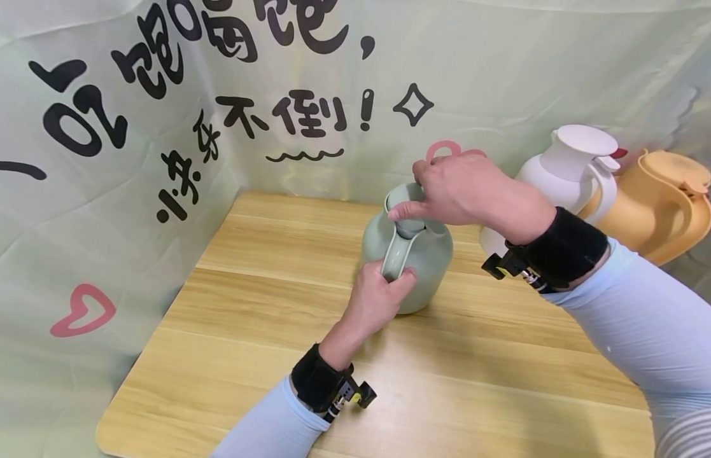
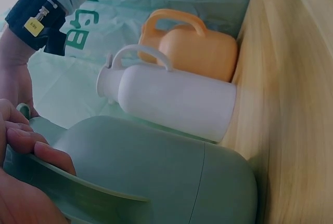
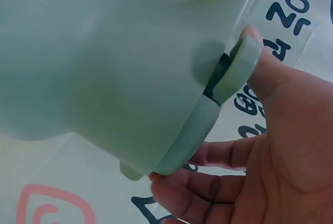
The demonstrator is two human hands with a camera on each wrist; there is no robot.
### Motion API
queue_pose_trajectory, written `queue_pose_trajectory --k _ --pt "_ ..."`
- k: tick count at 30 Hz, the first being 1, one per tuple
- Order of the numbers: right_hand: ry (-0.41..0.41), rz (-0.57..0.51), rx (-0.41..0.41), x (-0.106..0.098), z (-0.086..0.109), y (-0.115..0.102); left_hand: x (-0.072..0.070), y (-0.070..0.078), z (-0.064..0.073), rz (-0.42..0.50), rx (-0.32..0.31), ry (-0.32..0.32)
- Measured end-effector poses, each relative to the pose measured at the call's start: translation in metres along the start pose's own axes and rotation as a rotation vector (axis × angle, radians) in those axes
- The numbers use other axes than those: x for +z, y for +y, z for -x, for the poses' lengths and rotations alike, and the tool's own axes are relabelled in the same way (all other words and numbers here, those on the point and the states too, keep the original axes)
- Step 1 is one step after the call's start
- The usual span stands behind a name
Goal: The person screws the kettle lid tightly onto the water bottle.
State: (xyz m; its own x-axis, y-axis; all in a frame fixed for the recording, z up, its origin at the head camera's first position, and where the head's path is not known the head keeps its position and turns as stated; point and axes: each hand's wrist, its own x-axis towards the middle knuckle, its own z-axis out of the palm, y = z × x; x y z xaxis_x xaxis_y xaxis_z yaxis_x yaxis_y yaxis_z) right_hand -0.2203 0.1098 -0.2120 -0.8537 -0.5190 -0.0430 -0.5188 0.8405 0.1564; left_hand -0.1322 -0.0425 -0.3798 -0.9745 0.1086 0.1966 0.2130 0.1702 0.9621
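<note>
A pale green thermos jug [image 1: 432, 277] stands on the wooden table, its handle [image 1: 396, 254] towards me. My left hand [image 1: 375, 298] grips that handle low down, and in the left wrist view its fingers curl round it beside the jug body [image 2: 135, 154]. At the top of the jug, my right hand [image 1: 466, 191] holds the lid [image 3: 192, 135] between thumb and fingers. The thumb lies on the raised tab [image 3: 242, 68], while the fingertips touch the lid's opposite edge. A dark gap shows beneath the tab. The inside of the jug is hidden.
To the right stand a white jug [image 1: 567, 165] and an orange jug [image 1: 636, 216], partly behind my right wrist. A light cloth backdrop [image 1: 504, 57] with black lettering rises behind and left of the wooden table [image 1: 246, 381].
</note>
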Motion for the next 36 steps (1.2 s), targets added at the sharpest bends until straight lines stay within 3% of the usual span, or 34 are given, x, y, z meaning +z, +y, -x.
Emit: queue_pose_trajectory --k 8,22,26,30,33,36 --pt "-0.152 -0.18 -0.176 -0.011 -0.002 0.006 -0.001 0.001 0.001 0.01 0.005 0.003" --pt "-0.068 -0.074 -0.035 -0.005 -0.004 0.001 0.001 0.002 0.001 -0.007 0.004 0.022" --pt "-0.055 -0.081 -0.027 -0.003 -0.004 0.002 0.0 0.002 0.001 -0.003 0.006 0.021" --pt "-0.075 -0.19 -0.119 -0.003 -0.004 0.015 -0.001 0.001 0.001 -0.01 0.013 0.02" --pt "-0.143 -0.33 -0.212 -0.005 -0.003 0.028 -0.001 0.001 0.001 -0.021 0.017 0.019" --pt "-0.201 -0.401 -0.27 -0.006 -0.001 0.037 -0.002 0.001 0.0 -0.024 0.012 0.014"
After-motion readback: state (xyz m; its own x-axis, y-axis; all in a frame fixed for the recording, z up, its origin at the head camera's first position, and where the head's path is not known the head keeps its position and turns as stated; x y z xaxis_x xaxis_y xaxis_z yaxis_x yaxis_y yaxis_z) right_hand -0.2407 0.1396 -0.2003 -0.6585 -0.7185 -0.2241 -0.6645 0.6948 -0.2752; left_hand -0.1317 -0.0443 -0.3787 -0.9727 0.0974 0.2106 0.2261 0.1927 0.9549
